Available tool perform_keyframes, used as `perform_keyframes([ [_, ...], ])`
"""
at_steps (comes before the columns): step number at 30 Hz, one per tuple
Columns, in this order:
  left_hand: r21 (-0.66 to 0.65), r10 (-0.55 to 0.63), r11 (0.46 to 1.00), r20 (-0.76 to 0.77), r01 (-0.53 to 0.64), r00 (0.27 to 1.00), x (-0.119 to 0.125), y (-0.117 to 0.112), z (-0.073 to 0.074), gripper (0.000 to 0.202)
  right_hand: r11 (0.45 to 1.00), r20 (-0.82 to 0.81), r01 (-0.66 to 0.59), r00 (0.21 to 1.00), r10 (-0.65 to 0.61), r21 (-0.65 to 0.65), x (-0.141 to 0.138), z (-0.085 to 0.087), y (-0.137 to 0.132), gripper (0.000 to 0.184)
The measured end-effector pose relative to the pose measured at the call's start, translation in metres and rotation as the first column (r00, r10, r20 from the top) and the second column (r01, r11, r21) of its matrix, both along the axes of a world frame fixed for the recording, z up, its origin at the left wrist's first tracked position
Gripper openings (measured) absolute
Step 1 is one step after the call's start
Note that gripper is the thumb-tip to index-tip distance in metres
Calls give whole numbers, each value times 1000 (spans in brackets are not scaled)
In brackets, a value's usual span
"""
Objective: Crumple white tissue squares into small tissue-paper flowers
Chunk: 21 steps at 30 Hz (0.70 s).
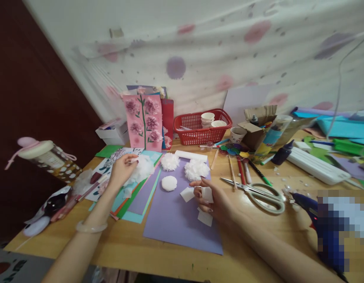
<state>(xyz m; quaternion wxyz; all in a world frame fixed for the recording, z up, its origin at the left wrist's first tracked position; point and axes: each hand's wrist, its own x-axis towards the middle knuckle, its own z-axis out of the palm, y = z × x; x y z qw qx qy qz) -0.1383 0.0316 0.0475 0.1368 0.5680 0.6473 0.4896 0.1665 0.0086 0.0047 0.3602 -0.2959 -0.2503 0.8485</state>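
Observation:
My left hand [122,169] is pinched on a fluffy white tissue flower [141,169] lying on a stack of coloured paper sheets [131,204]. My right hand [213,200] is closed on a small white paper piece [207,194] over a purple sheet [176,220]. More white paper pieces [187,193] lie beside that hand. Three white tissue flowers [170,161] rest on the purple sheet, one of them a flat disc [169,183].
Grey scissors [258,192] lie right of my right hand, and a blue glue gun [308,206] further right. A red basket [201,126] with paper cups, a pink flower card [143,122], pens, bottles and coloured paper stand at the back. A bottle [49,157] lies left.

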Motion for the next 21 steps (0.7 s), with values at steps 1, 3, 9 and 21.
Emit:
perform_keyframes([
  [1, 2, 16, 1000, -56, -16, 998, -6, 1, 1, 14, 999, -29, 9, 1000, -10, -50, 0, 0, 1, 28],
  [3, 13, 45, 999, -155, -43, 987, -14, 3, 2, 17, 994, -55, 27, 998, -33, -101, 1, 1, 3, 27],
  [9, 182, 133, 980, -325, -76, 936, 3, 1, 7, 24, 997, -104, 5, 995, -13, -78, 2, 1, 3, 28],
  [21, 110, -520, 779, -438, 618, 734, 160, -47, -19, 24, 995, -400, -76, 916, 41, -71, -2, 4, -4, 38],
])
